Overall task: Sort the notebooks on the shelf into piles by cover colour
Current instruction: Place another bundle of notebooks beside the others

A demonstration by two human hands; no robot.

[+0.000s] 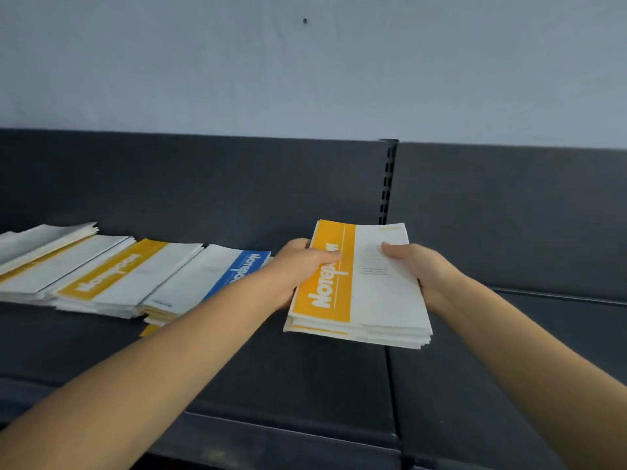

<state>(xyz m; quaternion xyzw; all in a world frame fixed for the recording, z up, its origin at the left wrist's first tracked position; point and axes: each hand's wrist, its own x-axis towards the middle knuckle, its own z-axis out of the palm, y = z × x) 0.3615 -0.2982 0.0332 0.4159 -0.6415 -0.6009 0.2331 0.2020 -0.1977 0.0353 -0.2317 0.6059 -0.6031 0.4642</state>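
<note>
A stack of yellow-and-white notebooks (359, 293) is held just above the dark shelf (305, 374), near its middle. My left hand (302, 269) grips the stack's left edge, thumb lying on the yellow band. My right hand (424, 269) grips the right edge, thumb on the white part of the cover. To the left, more notebooks lie overlapped on the shelf: a blue-banded notebook (217, 276) on top, a yellow-banded notebook (125, 273) beside it, and pale ones (47, 245) at the far left.
A dark back panel rises behind the shelf, with a slotted upright (386, 184) in it. A seam in the shelf runs forward under the held stack. The shelf's front lip (271, 432) crosses the bottom of the view. Bare shelf shows to the right.
</note>
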